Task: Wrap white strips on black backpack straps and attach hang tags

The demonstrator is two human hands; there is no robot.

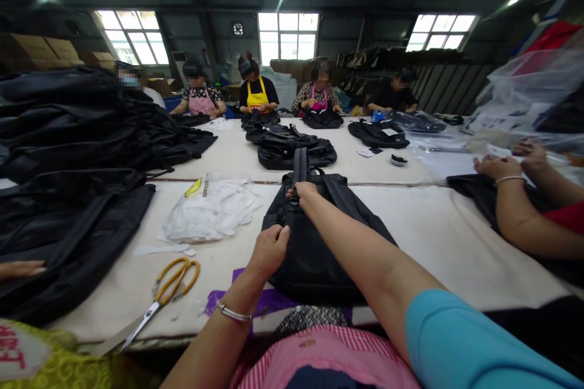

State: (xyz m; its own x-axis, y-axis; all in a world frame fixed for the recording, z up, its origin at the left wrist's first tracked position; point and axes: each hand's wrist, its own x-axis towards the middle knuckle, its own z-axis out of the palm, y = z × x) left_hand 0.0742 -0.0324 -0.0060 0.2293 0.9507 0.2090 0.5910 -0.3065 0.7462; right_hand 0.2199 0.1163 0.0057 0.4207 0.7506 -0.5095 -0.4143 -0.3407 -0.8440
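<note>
A black backpack (314,249) lies on the pale table in front of me, its top end pointing away. My right hand (305,194) is closed round one shoulder strap (300,165) near its buckle, with the padded upper part standing up beyond the fingers. Lower on the same strap, my left hand (270,249) pinches the narrower part with the thumb on top. The strap runs between both hands over the bag's left side. Part of the bag is hidden under my right forearm.
Yellow-handled scissors (170,291) lie left, near a white plastic bag (207,209). Black bags (59,127) are piled at far left. Another bag (296,148) lies ahead. At right are a co-worker's hands (506,164); several people sit across the table (424,224).
</note>
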